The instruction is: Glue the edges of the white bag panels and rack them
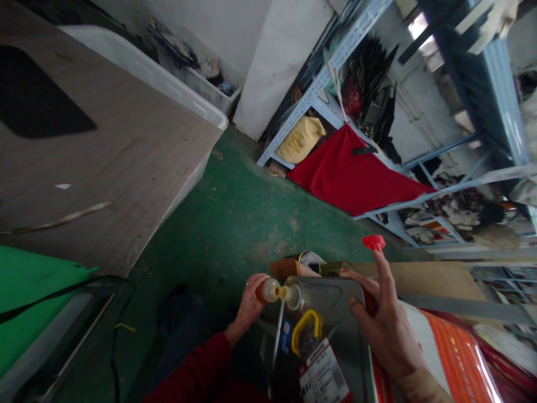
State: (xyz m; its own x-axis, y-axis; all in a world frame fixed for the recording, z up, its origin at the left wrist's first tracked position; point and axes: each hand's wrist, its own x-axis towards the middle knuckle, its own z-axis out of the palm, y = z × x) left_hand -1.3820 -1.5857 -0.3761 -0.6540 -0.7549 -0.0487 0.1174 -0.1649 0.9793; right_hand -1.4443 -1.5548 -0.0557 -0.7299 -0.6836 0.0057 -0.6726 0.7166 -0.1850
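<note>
My left hand is wrapped round a small translucent bottle with amber contents, tilted sideways. Its open mouth meets, or nearly meets, the pale yellow spout of a rectangular metal can. A yellow carry handle and a white printed label are on the can's top. My right hand grips the can's right edge, thumb on the top face. Its index finger points away, with a red cap at the tip. Whether liquid is flowing between the two mouths is too small to tell.
A wooden-topped table stands at left, green cloth near it. Blue metal shelving with a hanging red cloth is at right. Beside the can lie cardboard and an orange-white package. Green floor lies between.
</note>
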